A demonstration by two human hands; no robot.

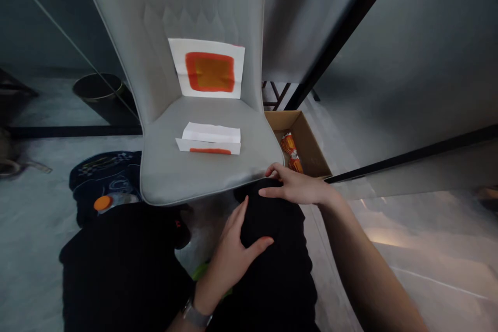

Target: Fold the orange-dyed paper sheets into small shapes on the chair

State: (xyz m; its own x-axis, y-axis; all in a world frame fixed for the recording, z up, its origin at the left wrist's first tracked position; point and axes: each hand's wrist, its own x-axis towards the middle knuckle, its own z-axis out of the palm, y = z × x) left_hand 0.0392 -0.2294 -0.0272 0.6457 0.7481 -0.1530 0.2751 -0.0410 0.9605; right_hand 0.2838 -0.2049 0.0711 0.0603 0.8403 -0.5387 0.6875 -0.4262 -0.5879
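Observation:
My left hand [232, 252] lies flat on my black-trousered knee [272, 249], fingers apart, holding nothing. My right hand [296, 185] rests with fingers stretched out at the front right edge of a grey chair seat [167, 171], also holding nothing. On the seat lies a folded white paper bag [210, 140] with an orange stripe. Another white paper bag [210, 68] with an orange square leans upright against the chair back.
An open cardboard box [307, 142] with orange-wrapped packets [291, 151] stands on the floor right of the chair. A dark bag [105, 179] with an orange-capped bottle [103, 202] lies left. A black round bin [99, 91] sits behind. A dark-framed glass partition [350, 15] rises on the right.

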